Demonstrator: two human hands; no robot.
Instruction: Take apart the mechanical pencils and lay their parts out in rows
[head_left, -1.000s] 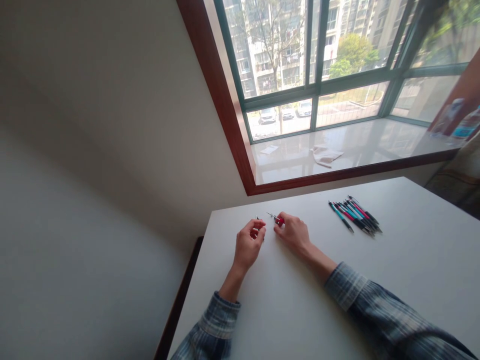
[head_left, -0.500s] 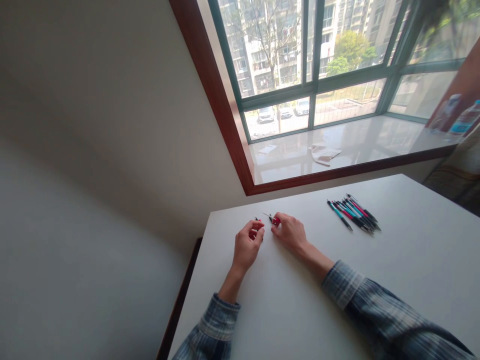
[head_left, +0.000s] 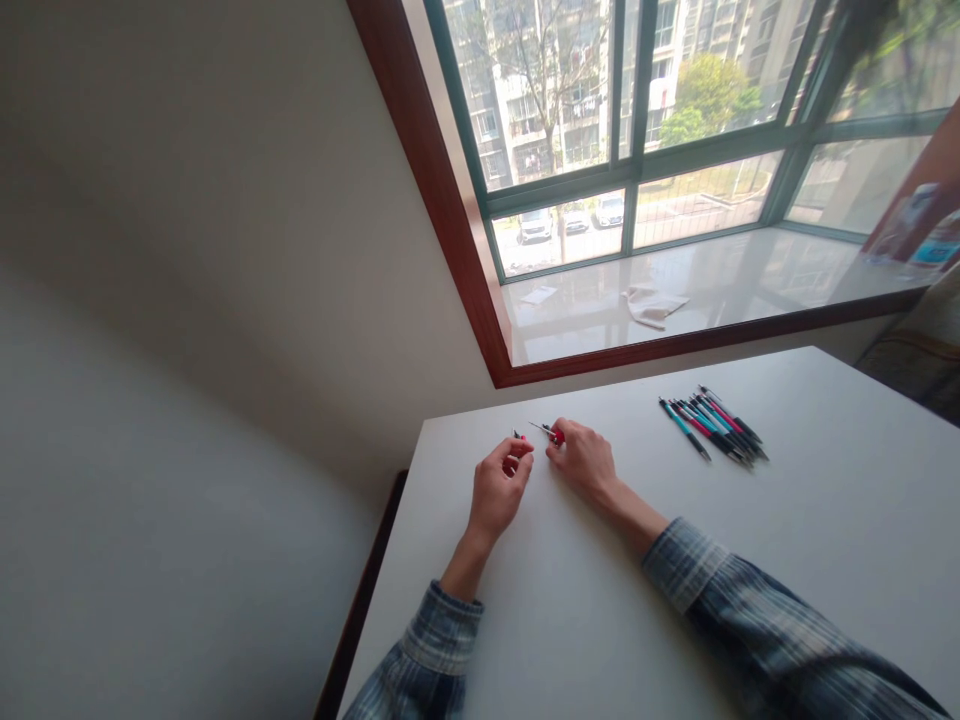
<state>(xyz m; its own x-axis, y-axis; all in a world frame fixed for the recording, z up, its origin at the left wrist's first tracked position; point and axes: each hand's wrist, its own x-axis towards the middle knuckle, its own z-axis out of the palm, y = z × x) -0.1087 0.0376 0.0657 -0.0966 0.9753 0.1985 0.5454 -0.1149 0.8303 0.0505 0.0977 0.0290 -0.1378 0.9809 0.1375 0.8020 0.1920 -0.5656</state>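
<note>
My left hand (head_left: 498, 494) is above the far left part of the white table (head_left: 592, 610), thumb and fingers closed on a small red and black pen part (head_left: 520, 436). Most of that part is covered by the fingers. Just to its right, my right hand (head_left: 586, 458) rests near the tabletop and pinches a red pen barrel (head_left: 557, 436). A thin refill (head_left: 539, 428) points out from it toward the left. The two hands are close together but apart.
Several pens (head_left: 712, 428) in black, teal and red lie in a loose pile to the right. Behind the table, a windowsill (head_left: 570, 335) with a red-brown frame holds a crumpled cloth (head_left: 652, 305) and plastic bottles (head_left: 934, 245). A wall (head_left: 225, 350) stands at left.
The view has shifted slightly. Both hands keep nearly the same place and grip, with the left fingers drawn a little closer together.
</note>
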